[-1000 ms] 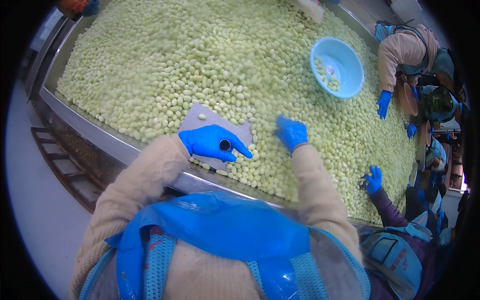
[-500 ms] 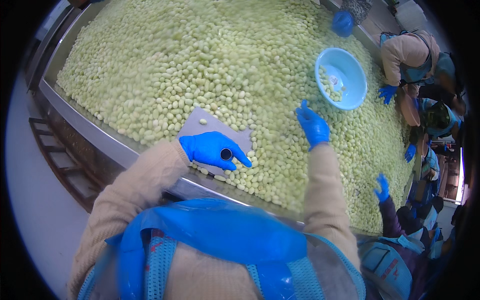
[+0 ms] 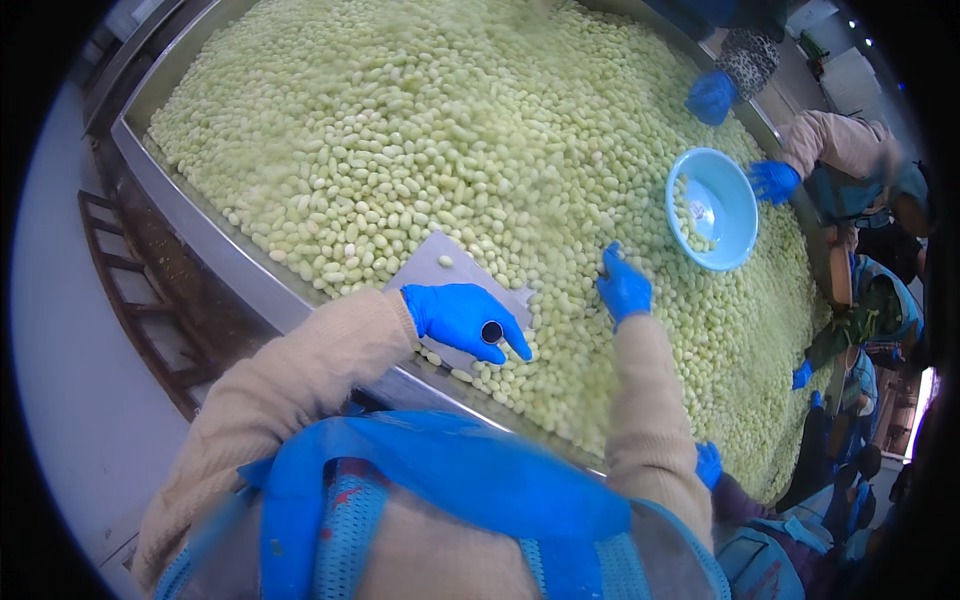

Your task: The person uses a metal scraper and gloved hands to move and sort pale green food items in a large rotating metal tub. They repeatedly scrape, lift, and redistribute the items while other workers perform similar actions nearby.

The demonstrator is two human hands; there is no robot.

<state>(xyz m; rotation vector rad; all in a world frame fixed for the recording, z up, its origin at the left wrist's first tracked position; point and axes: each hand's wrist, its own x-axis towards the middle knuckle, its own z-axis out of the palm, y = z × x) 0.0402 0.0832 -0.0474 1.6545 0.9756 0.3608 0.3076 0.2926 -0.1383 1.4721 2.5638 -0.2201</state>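
My left hand (image 3: 465, 316), in a blue glove, is closed around a small object with a round black end and silver rim (image 3: 491, 332). The rest of that object is hidden in the fist. Beneath this hand lies a flat grey plate (image 3: 425, 265) with one pale green fruit (image 3: 445, 261) on it. Farther right, my right hand (image 3: 626, 285), also gloved in blue, reaches over the heap of pale green oval fruits (image 3: 400, 150). Its fingers are slightly bent and apart, with nothing visible in them.
A metal rim (image 3: 200, 240) bounds the large fruit-filled bin. Beyond my right hand, a light blue basin (image 3: 735, 215) holds a few fruits; a co-worker's gloved hand (image 3: 773, 182) is beside it. Another co-worker's hand (image 3: 711, 96) is at the far edge. More people line the right side.
The view has shifted, so the bin and basin appear lower and farther right. A co-worker's hand has come to the basin's side. My left hand keeps its grip over the plate.
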